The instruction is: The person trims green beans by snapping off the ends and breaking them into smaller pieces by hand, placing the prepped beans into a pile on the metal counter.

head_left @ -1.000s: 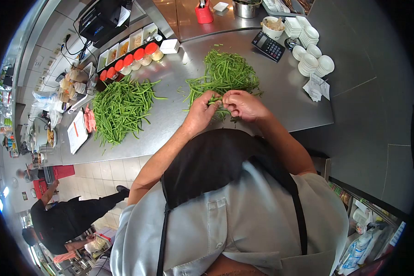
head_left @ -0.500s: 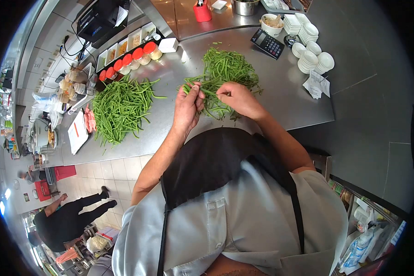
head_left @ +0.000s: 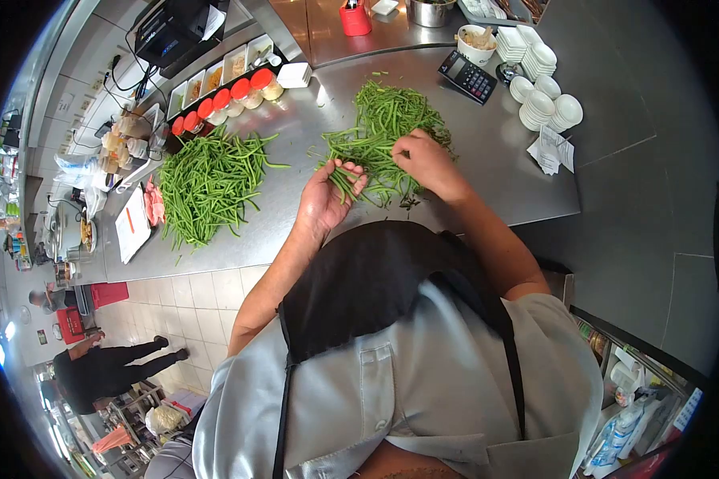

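My left hand [head_left: 326,199] is palm up at the near edge of the right-hand pile, fingers curled around a few green beans [head_left: 343,183]. Just to its right, my right hand [head_left: 430,164] hovers over that pile [head_left: 391,112] of green beans with thumb and fingers pinched together. Anything in that pinch is too small or hidden to make out. A second, larger heap of green beans [head_left: 212,188] lies to the left on the steel counter [head_left: 295,152].
Red-lidded jars [head_left: 246,93] and trays of ingredients line the back left. A calculator [head_left: 466,77], white dishes [head_left: 538,108] and paper slips [head_left: 550,150] sit at the right. Papers [head_left: 133,226] lie at the left edge. Another person [head_left: 96,375] stands at the lower left.
My right hand has moved right, away from my left hand. My left hand has dropped slightly and turned its palm up, showing the beans. The person at lower left has shifted a little.
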{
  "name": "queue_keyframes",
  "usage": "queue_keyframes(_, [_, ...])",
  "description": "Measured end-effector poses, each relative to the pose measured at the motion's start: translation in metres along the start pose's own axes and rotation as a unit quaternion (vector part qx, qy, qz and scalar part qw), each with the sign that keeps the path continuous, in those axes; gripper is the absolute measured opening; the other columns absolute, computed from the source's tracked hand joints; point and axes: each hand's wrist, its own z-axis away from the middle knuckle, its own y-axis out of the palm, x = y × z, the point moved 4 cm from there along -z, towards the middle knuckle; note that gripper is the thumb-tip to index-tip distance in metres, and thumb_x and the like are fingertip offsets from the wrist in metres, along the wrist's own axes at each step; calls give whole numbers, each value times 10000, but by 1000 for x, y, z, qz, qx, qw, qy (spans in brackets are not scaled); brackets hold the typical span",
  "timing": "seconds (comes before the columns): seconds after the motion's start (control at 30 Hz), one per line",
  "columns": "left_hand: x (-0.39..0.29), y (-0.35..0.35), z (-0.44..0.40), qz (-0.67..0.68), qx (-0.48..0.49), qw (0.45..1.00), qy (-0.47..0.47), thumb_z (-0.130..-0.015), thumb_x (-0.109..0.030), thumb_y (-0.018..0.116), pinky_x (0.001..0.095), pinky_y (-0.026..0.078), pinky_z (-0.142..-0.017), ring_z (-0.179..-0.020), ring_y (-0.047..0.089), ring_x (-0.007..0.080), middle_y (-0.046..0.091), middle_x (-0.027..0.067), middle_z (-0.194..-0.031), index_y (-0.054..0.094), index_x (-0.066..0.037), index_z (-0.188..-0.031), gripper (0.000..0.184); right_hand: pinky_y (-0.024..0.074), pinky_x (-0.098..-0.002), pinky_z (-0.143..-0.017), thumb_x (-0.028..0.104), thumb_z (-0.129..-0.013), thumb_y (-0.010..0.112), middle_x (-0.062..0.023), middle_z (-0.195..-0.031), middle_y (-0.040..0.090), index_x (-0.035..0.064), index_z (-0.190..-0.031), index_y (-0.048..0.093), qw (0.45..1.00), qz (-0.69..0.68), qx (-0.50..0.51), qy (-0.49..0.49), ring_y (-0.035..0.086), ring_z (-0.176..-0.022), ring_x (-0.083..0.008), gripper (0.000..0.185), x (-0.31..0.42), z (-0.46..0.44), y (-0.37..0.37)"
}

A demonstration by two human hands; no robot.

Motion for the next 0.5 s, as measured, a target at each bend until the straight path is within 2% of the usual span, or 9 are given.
queue_keyframes(0.07, [1, 0, 2, 5, 2, 1000, -9, -1108, -182, 528, 524, 614, -976, -1003, 680, 326, 670, 130, -1024, 573, -81, -1083, 113, 563, -464, -829, 175, -886, 725, -147, -1010, 653, 91, -931, 729, 999, 40, -11, -26, 674, -933, -373, 96, 6, -1, 13])
queue_keyframes(0.17, [1, 14, 11, -38, -43, 998, 7, -1106, -194, 546, 456, 627, -815, -867, 661, 256, 656, 99, -945, 563, -82, -1083, 116, 555, -501, -861, 147, -859, 715, -143, -1022, 652, 76, -899, 717, 993, 109, -8, -38, 664, -979, -378, 82, 14, 4, 27])
queue_keyframes(0.27, [-5, -5, -6, -200, 40, 978, 37, -1093, -195, 590, 367, 549, -648, -731, 587, 169, 611, 45, -849, 567, -84, -1096, 114, 548, -514, -868, 125, -848, 714, -138, -1041, 655, 74, -898, 721, 987, 158, 3, -21, 652, -1024, -383, 72, 7, 6, 39])
queue_keyframes(0.3, [-6, 1, -2, -276, 33, 959, 57, -1086, -188, 605, 355, 510, -616, -706, 552, 146, 588, 27, -828, 573, -86, -1085, 107, 546, -517, -868, 120, -844, 713, -138, -1051, 656, 74, -900, 723, 988, 155, 12, -19, 648, -1038, -385, 73, 9, 7, 36])
queue_keyframes(0.37, [-2, 22, 8, -421, 17, 902, 93, -1072, -174, 636, 332, 434, -554, -657, 483, 100, 542, -8, -786, 587, -90, -1065, 97, 544, -514, -866, 121, -837, 718, -132, -1052, 660, 77, -905, 729, 988, 147, 27, -24, 646, -1041, -385, 82, 14, 10, 29])
queue_keyframes(0.4, [0, 25, 6, -487, 29, 866, 109, -1049, -146, 663, 329, 487, -619, -703, 542, 110, 590, -6, -833, 640, -63, -1122, 113, 546, -508, -864, 127, -834, 723, -126, -1043, 664, 80, -908, 732, 989, 142, 31, -33, 648, -1030, -383, 88, 17, 9, 24])
queue_keyframes(0.43, [1, 30, 8, -549, 46, 818, 168, -1044, -145, 667, 335, 505, -654, -728, 568, 126, 616, -1, -851, 647, -55, -1161, 149, 547, -502, -862, 134, -832, 728, -120, -1033, 667, 83, -910, 736, 989, 136, 34, -42, 651, -1020, -381, 94, 20, 9, 20])
queue_keyframes(0.5, [8, 44, 14, -656, 79, 697, 280, -1035, -142, 675, 346, 541, -725, -779, 622, 158, 669, 10, -889, 661, -39, -1241, 231, 547, -499, -856, 144, -825, 738, -112, -980, 678, 86, -904, 741, 991, 114, 18, -63, 662, -983, -377, 99, 29, 8, 11])
